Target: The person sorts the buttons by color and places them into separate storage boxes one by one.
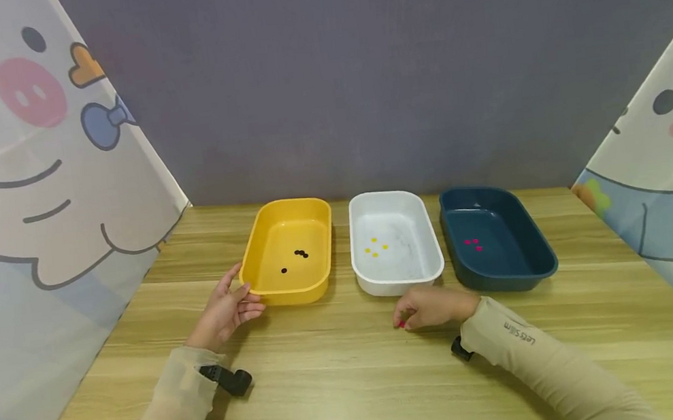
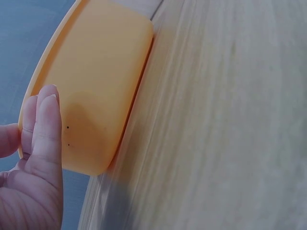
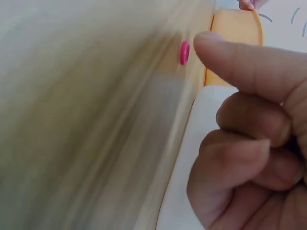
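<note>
My left hand grips the near left corner of a yellow tray, thumb at the rim and fingers along the outer wall. In the left wrist view those fingers lie on the tray's side. Several small black buttons lie inside it. My right hand is low over the table in front of a white tray holding several yellow buttons. A pink button lies on the table just off the tip of one extended finger; the other fingers are curled.
Right of the white tray stands a dark blue tray with 3 pink buttons in it. A grey panel rises behind the wooden table. Cartoon-printed cloths hang at the left and right sides.
</note>
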Action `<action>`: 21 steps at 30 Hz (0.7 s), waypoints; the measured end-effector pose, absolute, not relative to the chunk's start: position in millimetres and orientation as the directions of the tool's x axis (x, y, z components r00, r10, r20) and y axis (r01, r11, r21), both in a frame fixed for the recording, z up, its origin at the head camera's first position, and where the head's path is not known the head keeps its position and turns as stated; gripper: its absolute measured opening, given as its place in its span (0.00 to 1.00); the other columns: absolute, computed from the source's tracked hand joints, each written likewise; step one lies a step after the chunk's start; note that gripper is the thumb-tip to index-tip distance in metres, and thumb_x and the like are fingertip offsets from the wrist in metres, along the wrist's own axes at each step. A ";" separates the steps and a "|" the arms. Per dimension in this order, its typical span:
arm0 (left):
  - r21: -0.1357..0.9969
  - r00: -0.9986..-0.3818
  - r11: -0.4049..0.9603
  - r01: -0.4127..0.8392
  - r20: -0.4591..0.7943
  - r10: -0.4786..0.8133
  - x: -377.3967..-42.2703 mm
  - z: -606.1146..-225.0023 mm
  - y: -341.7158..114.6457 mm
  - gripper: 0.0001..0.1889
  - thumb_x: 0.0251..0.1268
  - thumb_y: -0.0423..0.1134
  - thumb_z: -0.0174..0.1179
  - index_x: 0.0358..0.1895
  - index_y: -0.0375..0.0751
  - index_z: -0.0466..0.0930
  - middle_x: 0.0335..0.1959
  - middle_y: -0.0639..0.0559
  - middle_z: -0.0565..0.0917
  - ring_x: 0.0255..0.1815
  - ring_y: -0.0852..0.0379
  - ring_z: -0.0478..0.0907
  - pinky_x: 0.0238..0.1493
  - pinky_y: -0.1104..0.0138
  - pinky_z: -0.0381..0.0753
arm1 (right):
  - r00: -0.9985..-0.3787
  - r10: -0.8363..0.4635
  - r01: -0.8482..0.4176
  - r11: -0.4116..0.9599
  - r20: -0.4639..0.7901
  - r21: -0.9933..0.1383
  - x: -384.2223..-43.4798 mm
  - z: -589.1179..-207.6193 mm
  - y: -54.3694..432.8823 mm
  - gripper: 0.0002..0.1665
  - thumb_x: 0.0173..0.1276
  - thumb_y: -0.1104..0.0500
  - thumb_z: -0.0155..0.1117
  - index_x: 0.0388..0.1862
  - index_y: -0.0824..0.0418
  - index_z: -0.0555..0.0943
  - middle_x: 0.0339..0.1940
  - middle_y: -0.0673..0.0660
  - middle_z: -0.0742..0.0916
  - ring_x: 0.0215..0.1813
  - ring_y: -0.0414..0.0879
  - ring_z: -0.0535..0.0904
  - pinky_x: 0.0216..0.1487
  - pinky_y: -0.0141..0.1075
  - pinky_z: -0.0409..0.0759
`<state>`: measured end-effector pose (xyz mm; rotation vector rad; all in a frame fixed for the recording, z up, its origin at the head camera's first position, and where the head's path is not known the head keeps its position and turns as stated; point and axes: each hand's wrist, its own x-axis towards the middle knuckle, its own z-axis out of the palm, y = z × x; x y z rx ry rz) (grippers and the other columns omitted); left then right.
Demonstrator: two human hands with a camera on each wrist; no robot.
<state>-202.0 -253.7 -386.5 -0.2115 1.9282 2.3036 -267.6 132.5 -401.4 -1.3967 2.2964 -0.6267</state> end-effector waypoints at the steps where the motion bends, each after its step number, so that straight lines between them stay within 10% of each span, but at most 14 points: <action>1: 0.966 -0.982 -0.177 -0.189 -0.190 0.011 -202.0 -386.3 -253.6 0.33 0.79 0.33 0.37 0.78 0.50 0.31 0.23 0.52 0.82 0.22 0.60 0.83 0.29 0.69 0.85 | -0.442 -0.893 -0.733 0.416 -0.087 -0.538 -267.3 -402.0 132.1 0.09 0.58 0.70 0.66 0.37 0.61 0.85 0.30 0.44 0.84 0.30 0.29 0.69 0.31 0.25 0.73; 21: 0.963 -0.981 -0.185 -0.195 -0.195 0.018 -199.5 -383.6 -253.0 0.33 0.79 0.33 0.37 0.77 0.49 0.30 0.23 0.52 0.83 0.22 0.60 0.83 0.30 0.69 0.85 | -0.498 -0.864 -0.746 0.468 -0.071 -0.474 -263.2 -402.0 128.5 0.09 0.55 0.70 0.69 0.31 0.58 0.83 0.28 0.43 0.81 0.30 0.32 0.68 0.32 0.26 0.72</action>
